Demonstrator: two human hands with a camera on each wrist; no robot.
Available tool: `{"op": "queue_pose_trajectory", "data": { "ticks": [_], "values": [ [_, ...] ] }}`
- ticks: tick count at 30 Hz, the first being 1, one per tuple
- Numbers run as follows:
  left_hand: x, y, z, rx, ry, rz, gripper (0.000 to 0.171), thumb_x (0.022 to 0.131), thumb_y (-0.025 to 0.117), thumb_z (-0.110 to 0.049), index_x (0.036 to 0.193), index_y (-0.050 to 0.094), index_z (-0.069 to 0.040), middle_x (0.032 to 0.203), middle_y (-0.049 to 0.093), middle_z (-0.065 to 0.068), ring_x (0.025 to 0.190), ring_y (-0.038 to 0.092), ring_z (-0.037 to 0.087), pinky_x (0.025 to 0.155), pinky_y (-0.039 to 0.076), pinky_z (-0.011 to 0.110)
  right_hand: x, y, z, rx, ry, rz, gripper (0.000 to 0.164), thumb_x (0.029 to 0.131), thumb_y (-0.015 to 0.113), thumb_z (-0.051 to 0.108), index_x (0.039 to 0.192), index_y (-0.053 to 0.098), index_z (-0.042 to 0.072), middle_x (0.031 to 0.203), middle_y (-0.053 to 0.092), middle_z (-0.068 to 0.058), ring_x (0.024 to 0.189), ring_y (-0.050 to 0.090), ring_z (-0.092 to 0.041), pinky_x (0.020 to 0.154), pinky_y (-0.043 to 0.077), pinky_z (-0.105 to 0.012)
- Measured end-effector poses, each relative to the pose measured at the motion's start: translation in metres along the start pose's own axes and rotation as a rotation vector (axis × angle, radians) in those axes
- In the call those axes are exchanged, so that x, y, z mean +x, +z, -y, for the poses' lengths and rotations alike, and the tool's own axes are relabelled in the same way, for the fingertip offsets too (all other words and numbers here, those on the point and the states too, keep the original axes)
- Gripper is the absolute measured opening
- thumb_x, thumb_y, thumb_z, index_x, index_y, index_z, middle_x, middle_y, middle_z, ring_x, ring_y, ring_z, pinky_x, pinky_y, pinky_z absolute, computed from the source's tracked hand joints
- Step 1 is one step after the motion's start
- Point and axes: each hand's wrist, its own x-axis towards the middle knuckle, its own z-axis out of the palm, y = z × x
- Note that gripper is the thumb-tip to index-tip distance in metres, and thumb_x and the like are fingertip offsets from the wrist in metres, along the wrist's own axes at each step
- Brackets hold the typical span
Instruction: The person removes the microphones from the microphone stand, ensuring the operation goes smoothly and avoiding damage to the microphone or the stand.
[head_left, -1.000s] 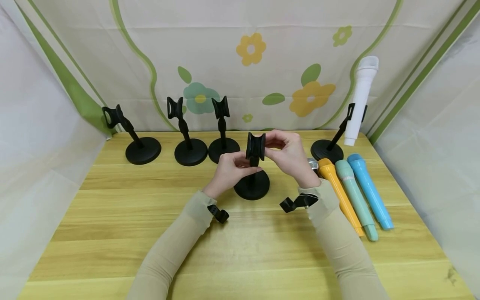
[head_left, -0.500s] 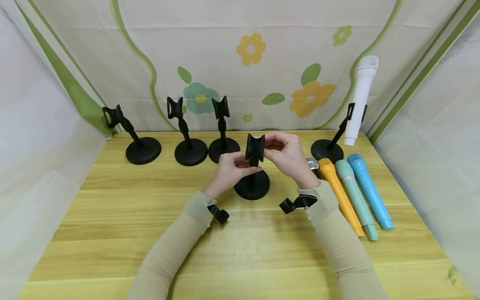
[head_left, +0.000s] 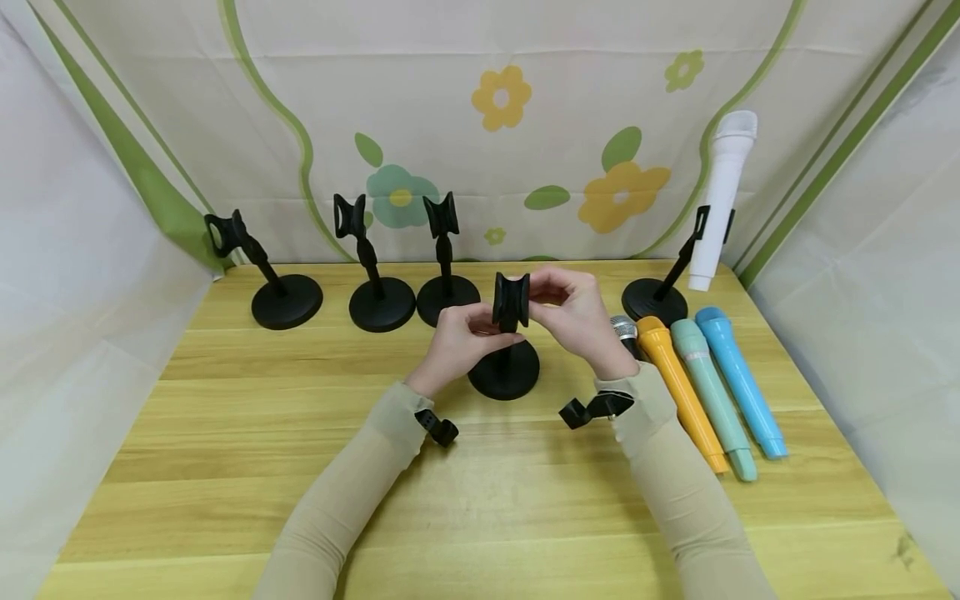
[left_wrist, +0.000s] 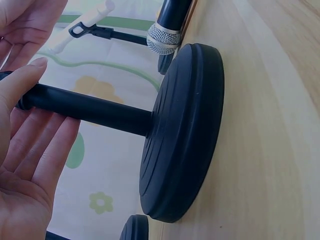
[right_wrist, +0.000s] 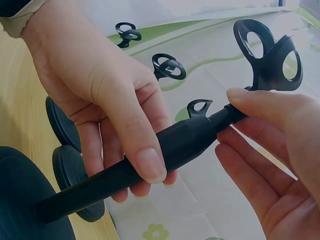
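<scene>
A black desktop microphone stand (head_left: 504,377) stands upright on the wooden table between both hands. My left hand (head_left: 456,343) grips its upright, thumb on one side and fingers curled round the other; the right wrist view shows this grip at the thick collar (right_wrist: 187,142). Just under the forked clip (right_wrist: 270,62), my right hand (head_left: 579,318) pinches the thin neck between thumb and fingers. The clip holds no microphone. In the left wrist view, the round base (left_wrist: 182,135) sits flat at the tabletop.
Three more black stands (head_left: 381,304) line the back left. At back right, another stand (head_left: 654,302) holds a white microphone (head_left: 722,200). Beside my right forearm lie orange (head_left: 682,392), mint (head_left: 712,400) and blue (head_left: 741,383) microphones, plus a black one with a silver head (head_left: 624,327).
The clip on the held stand has dipped slightly, and my right hand has lowered a little with it. The left hand and the base have stayed in place.
</scene>
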Motion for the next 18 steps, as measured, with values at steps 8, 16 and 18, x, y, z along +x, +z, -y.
{"op": "queue_pose_trajectory", "data": {
  "ticks": [8, 16, 18],
  "values": [
    [-0.002, 0.000, 0.003, -0.003, -0.009, 0.010, 0.023, 0.082, 0.088, -0.018, 0.102, 0.079, -0.013, 0.094, 0.075, -0.004, 0.082, 0.073, 0.014, 0.076, 0.061, 0.032, -0.001, 0.000, -0.003, -0.016, 0.012, 0.001, 0.017, 0.088, 0.077, -0.006, 0.103, 0.077, 0.001, 0.098, 0.074, -0.008, 0.088, 0.071, -0.022, 0.084, 0.059, -0.035],
    [-0.008, 0.001, 0.012, 0.030, -0.032, 0.014, 0.017, 0.084, 0.087, -0.019, 0.098, 0.079, -0.013, 0.093, 0.075, -0.003, 0.082, 0.073, 0.015, 0.076, 0.061, 0.033, -0.003, 0.000, -0.007, -0.016, 0.017, 0.003, 0.017, 0.088, 0.077, -0.006, 0.104, 0.077, 0.001, 0.097, 0.075, -0.009, 0.087, 0.071, -0.022, 0.083, 0.060, -0.034],
    [-0.008, 0.002, 0.012, 0.038, -0.030, 0.010, 0.017, 0.083, 0.087, -0.016, 0.098, 0.079, -0.012, 0.093, 0.076, 0.000, 0.082, 0.073, 0.017, 0.075, 0.061, 0.034, -0.003, 0.000, -0.007, -0.015, 0.018, 0.002, 0.017, 0.089, 0.077, -0.006, 0.104, 0.077, 0.001, 0.097, 0.075, -0.009, 0.088, 0.071, -0.022, 0.083, 0.059, -0.033]
  ]
}}
